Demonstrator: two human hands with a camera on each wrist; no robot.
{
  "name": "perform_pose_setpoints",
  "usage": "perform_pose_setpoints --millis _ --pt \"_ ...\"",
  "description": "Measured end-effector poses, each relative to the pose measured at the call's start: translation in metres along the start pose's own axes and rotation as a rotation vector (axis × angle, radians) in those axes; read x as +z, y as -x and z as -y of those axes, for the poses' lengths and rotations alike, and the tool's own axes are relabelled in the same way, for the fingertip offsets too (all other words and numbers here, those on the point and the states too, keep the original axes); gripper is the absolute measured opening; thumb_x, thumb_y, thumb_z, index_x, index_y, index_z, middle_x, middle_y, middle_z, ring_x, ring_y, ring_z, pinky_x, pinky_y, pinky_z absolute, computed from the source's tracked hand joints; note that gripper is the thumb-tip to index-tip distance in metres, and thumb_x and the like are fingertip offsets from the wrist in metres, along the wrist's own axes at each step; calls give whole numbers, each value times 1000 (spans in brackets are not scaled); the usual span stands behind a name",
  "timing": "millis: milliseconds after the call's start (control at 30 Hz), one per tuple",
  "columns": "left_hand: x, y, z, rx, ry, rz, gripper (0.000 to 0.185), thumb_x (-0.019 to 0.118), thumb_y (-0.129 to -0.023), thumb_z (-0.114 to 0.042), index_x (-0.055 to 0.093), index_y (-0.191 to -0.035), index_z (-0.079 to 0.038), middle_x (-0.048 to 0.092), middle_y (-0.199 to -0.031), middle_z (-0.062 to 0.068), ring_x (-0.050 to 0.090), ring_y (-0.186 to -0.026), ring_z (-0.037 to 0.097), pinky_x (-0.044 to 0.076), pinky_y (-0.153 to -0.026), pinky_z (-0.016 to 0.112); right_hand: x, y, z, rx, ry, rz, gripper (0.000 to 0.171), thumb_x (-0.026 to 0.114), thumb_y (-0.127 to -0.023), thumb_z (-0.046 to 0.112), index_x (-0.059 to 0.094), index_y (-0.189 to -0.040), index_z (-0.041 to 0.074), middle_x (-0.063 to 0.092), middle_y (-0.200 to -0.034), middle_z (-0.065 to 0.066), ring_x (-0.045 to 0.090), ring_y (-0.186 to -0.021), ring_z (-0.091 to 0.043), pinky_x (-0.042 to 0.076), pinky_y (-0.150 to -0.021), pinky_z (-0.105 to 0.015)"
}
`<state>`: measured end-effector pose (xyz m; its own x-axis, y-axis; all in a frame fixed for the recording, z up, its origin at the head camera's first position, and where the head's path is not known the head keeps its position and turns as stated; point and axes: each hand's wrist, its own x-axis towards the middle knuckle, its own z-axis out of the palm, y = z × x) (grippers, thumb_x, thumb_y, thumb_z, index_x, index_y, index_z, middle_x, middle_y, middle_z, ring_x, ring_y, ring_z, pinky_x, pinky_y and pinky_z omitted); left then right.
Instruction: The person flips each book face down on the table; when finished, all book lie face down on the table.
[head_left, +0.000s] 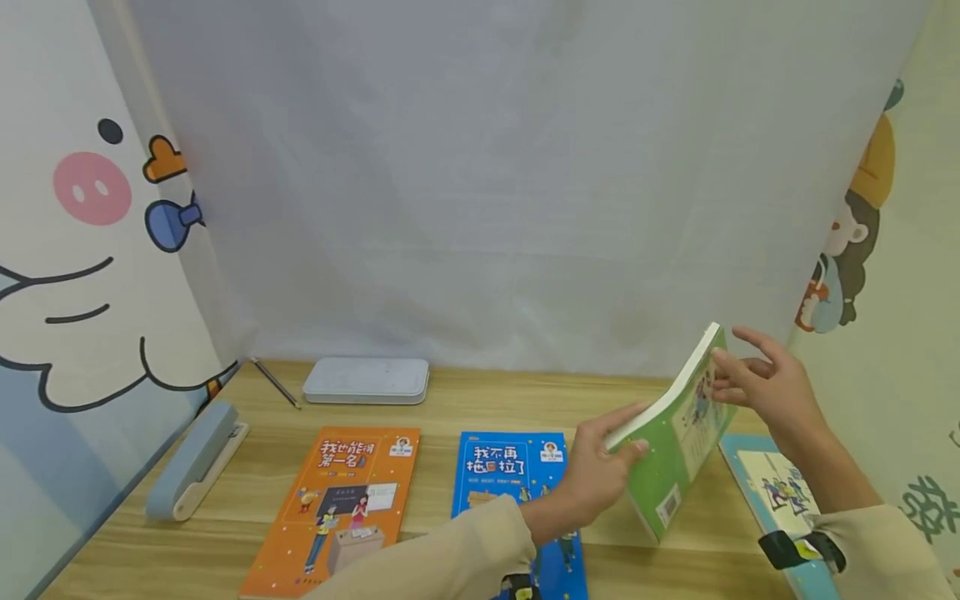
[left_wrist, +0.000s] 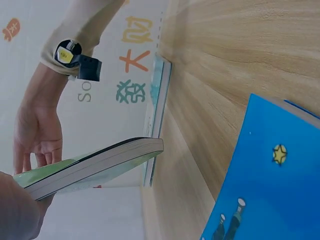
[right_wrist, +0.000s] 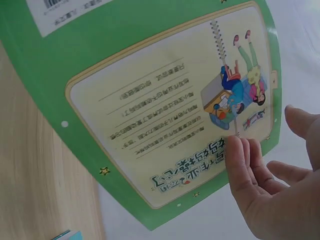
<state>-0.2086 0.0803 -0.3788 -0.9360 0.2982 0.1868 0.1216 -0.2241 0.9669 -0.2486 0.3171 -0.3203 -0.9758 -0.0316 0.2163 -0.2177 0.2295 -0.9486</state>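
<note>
From the head view I see the green book (head_left: pixel 675 442) tilted up on its lower corner over the wooden desk (head_left: pixel 442 408), between the blue book (head_left: pixel 517 492) and a light-blue book (head_left: pixel 780 500) at the right edge. My left hand (head_left: pixel 600 475) pinches its page edge, thumb on the cover, while my right hand (head_left: pixel 772 383) steadies the raised top corner with straight fingertips. I judge it a light, thin paperback, flexible rather than stiff, with a glossy cover that could slip; the spine or the page block is the safer place to hold. An orange book (head_left: pixel 337 508), a white case (head_left: pixel 367 381) and a stapler (head_left: pixel 195 458) lie well to the left. In the left wrist view the green book (left_wrist: pixel 95 167) shows its closed page block, hanging clear of the desk, the right hand (left_wrist: pixel 37 135) behind it, fingers loose. In the right wrist view the back cover (right_wrist: pixel 150 100) bows a little: green border, cream panel, cartoon figures, barcode; my fingertips (right_wrist: pixel 242 155) lie flat on it.
</note>
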Motion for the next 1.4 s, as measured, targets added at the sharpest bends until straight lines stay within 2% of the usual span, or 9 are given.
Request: perform_pose_setpoints --millis 133,367,767,833,933,1033,1100,1233,1400 --pt "-2 -2 0 -16 18 -29 49 60 -91 7 64 -133 -18 68 -127 11 72 -100 23 61 -79 31 -2 4 -8 -9 -5 -5 75 61 -100 21 18 -159 7 70 -91 16 70 -82 -1 59 -72 -19" --pt "-7 -8 -5 -3 54 -33 50 59 -91 8 63 -135 -15 68 -123 14 73 -94 23 61 -77 32 -2 7 -19 -35 120 -21 74 62 -100 16 18 -158 2 67 -94 23 67 -87 5 58 -74 -17" --pt "-11 -13 -13 14 82 -43 50 58 -91 9 62 -136 -14 66 -126 14 72 -100 27 61 -82 33 -5 8 -35 26 276 -33 75 61 -100 24 20 -156 -4 55 -99 28 57 -90 13 54 -77 -13" --pt "-11 -14 -14 14 87 -46 50 58 -91 9 61 -136 -13 66 -126 14 72 -101 28 60 -83 33 -5 8 -37 36 267 -29 74 61 -100 24 20 -156 -3 56 -103 23 57 -91 13 55 -77 -14" --pt "-11 -14 -14 15 90 -46 50 57 -92 9 61 -137 -11 65 -127 15 71 -102 29 60 -83 33 -5 8 -40 46 231 -23 74 61 -101 22 19 -157 -3 57 -120 -2 56 -91 14 57 -77 -17" --pt "-11 -13 -14 18 92 -45 50 57 -92 9 61 -137 -12 65 -128 15 71 -103 29 60 -84 33 -4 7 -43 52 164 -23 74 61 -100 20 18 -157 -3 42 -136 -29 58 -90 13 58 -76 -18" --pt "-11 -13 -15 20 93 -46 50 57 -92 9 60 -137 -11 65 -128 15 71 -103 29 60 -84 33 -5 6 -46 62 92 -22 75 62 -100 17 17 -157 -3 33 -139 -35 60 -89 10 59 -75 -20" --pt "-10 -13 -15 20 101 -48 50 57 -91 9 60 -138 -10 65 -127 15 71 -102 28 60 -83 33 -8 6 -49 96 -19 -3 78 62 -99 15 13 -158 0 27 -141 -35 64 -87 4 60 -74 -24" --pt "-9 -13 -16 22 108 -36 50 57 -92 9 60 -138 -10 65 -127 14 71 -100 26 60 -83 33 -11 5 -52 128 -135 41 71 59 -101 14 18 -158 9 59 -118 -4 67 -89 -1 61 -75 -26"
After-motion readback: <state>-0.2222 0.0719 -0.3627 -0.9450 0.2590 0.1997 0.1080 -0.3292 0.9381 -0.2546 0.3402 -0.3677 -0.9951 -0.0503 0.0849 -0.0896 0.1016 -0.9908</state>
